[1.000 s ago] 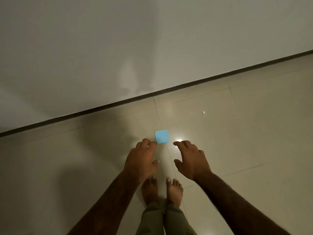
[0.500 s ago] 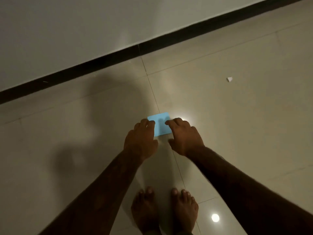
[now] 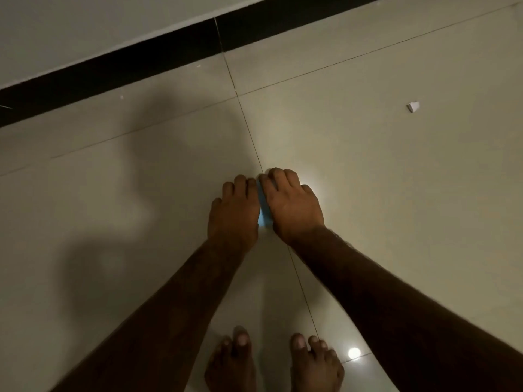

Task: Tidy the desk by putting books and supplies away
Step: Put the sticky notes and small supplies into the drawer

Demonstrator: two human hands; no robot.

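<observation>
We look down on glossy beige floor tiles (image 3: 382,207) with thin grout lines. A black skirting (image 3: 135,62) runs below the pale wall (image 3: 85,21). A lamp's reflection (image 3: 354,353) glints near us, and a soft shadow (image 3: 152,148) falls to the left.

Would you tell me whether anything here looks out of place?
Yes: a blue paper square lies on the floor between the left hand and right hand; a white scrap sits alone farther right.

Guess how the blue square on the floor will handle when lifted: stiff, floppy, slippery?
Probably light and floppy: the blue square looks sheet-thin, a flat sliver between the left hand and right hand. Likely hard to pinch: the floor is glossy tile, so it may slide before an edge lifts. Not apt to roll.
</observation>
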